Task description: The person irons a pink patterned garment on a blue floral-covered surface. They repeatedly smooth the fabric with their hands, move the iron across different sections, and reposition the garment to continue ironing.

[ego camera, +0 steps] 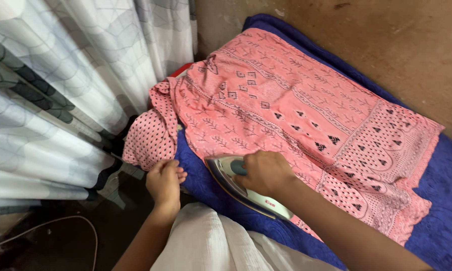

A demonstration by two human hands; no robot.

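A grey-and-white patterned curtain (50,85) hangs close left of the pink black-printed cloth garment (306,115), leaving little room there. The left hand (164,181) pinches the garment's dotted hanging edge. Right of it, the right hand (266,173) grips the handle of a white, silver-soled iron (248,193) on the garment's near edge. The garment lies spread flat over a blue quilted worktop cover (439,221), bare blue showing beyond its far-right hem.

No packages, signs or screens seem visible
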